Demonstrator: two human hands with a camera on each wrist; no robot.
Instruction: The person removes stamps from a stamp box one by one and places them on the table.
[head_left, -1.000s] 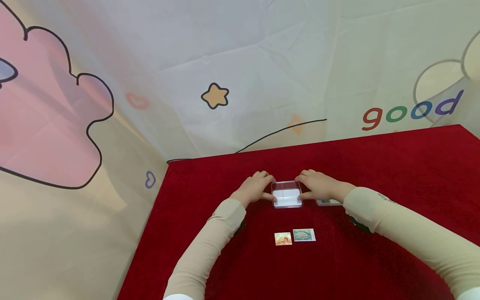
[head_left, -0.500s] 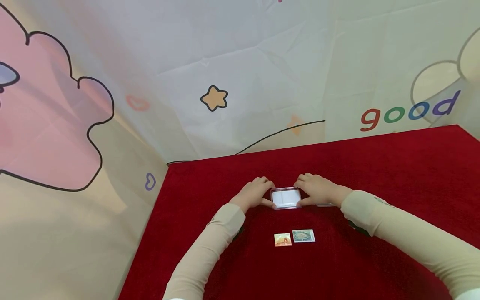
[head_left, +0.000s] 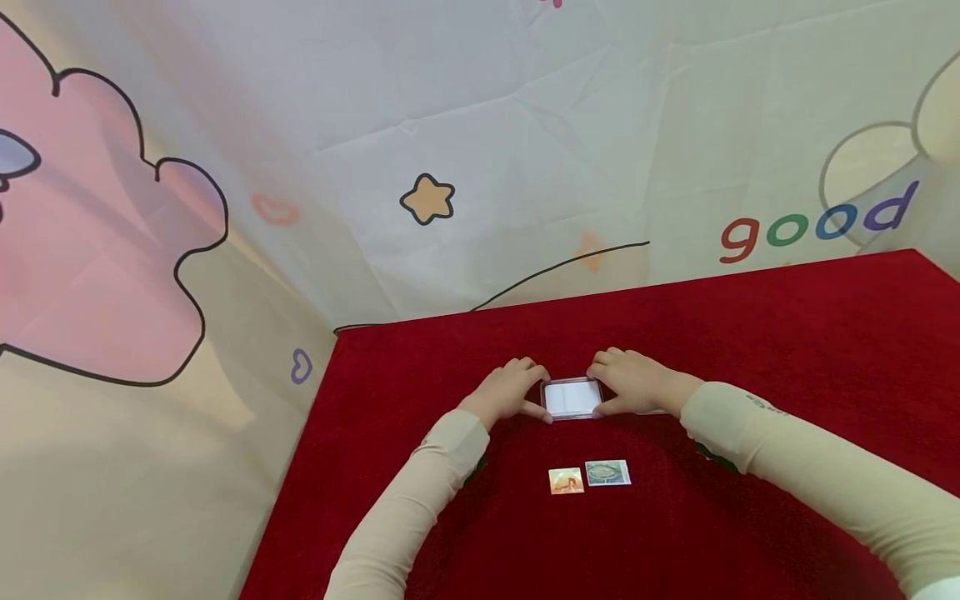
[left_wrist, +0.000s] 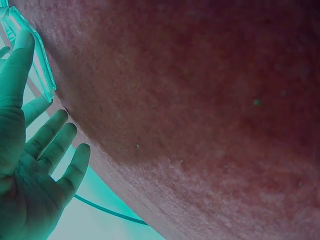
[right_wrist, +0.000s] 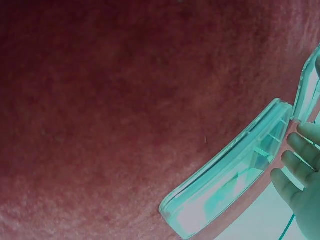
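Between my hands on the red cloth lies a flat clear plastic case with a white inside. My left hand grips its left side, thumb at the near corner and fingers at the far one. On the opposite side my right hand holds the case the same way. In the left wrist view the thumb lies over the case's edge. A second clear case shows beside the right hand in the right wrist view; the head view has it almost wholly hidden behind that hand.
Nearer to me lie two small stamp-like pictures, an orange one and a green one, side by side. Red cloth covers the table. A printed fabric backdrop rises behind and to the left.
The case's clear upper part, raised at the far side a second ago, has come down, and the case now looks flat. Both hands have lowered slightly with it.
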